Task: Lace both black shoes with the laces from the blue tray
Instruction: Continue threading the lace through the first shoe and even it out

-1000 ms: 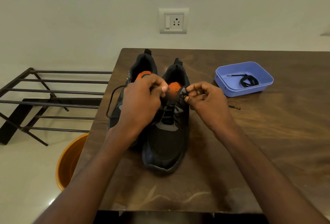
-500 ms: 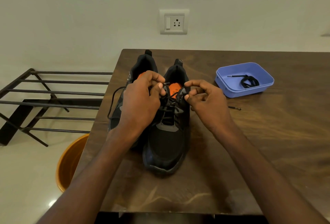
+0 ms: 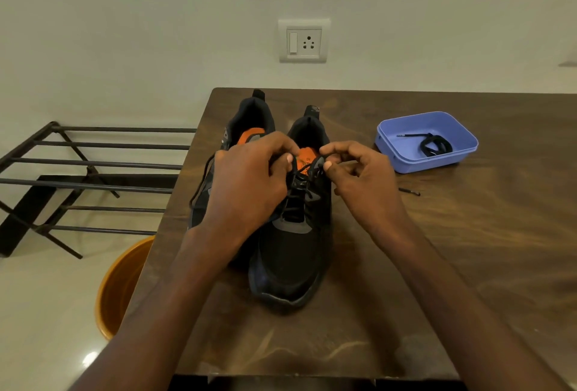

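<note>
Two black shoes are set side by side on the dark wooden surface [image 3: 406, 266], toes toward the near edge and heels toward the far wall. The right shoe [image 3: 290, 259] is laced partway up – a black lace [image 3: 296, 184] is seen crossing its eyelets. Above its tongue, the left hand [image 3: 249, 181] is curled with thumb and fingertips pinched on the lace at the left side of the upper eyelets. The right hand [image 3: 362, 175] is curled likewise, the lace being pinched between thumb and forefinger at the right side of the same eyelets. The two hands are held close together over the orange insole, nearly touching.

The left shoe [image 3: 246, 122] is largely hidden behind the left hand; its heel and orange insole are visible at the far side, and a loose black cord is looped along its left flank.

To the right and farther back, well apart from the hands, a blue tray [image 3: 402, 153] rests on the surface with a coiled black lace [image 3: 434, 145] inside it. A short lace tip [image 3: 409, 192] lies on the surface just near of the tray.

A metal rack [image 3: 93, 178] stands on the floor to the left, and an orange bucket [image 3: 118, 290] sits beside the surface's near-left corner. A wall socket [image 3: 303, 41] is mounted on the far wall.
</note>
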Tool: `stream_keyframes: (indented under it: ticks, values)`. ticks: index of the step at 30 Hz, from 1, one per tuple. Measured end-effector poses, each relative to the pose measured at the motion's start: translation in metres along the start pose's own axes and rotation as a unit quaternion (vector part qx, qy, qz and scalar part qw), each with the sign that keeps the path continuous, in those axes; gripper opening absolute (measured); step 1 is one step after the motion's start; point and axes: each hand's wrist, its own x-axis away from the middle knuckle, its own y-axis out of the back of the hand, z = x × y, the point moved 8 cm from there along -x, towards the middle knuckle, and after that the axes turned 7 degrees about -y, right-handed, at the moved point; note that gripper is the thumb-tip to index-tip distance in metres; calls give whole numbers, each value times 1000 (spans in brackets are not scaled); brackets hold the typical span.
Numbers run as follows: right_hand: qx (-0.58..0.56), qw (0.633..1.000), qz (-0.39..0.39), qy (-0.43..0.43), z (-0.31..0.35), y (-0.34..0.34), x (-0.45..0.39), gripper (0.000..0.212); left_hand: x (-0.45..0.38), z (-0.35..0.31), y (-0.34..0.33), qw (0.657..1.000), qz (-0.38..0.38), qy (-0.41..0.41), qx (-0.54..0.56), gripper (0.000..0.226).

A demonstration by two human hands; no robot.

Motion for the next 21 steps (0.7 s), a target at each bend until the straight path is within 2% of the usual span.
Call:
stream_keyframes:
  ticks: [3,6,8,12,15,18,21]
  values:
    - [-1,1000,18,7,-1,-3,-1,28,3,0,-4,1000,11,-11,-11,11]
    - [64,996,48,35,2,-11,0,46,3,-1,-6,1000,10,-3,-7,10]
    - [114,991,40,57,7,-12,2,49,2,-6,-9,1000,14,-12,-18,11]
    - [96,994,13,58,10,-7,1,54,0,-10,-13,996,30,-18,-79,14]
    - [75,995,4,59,8,-5,1,53,-3,-16,-11,993,30,-25,-110,11]
    - [51,998,7,44,3,-3,-1,47,-6,-23,-21,987,78,-29,-135,15]
    - [32,999,8,34,-1,-2,-3,38,-6,-16,-22,995,60,-21,-75,12]
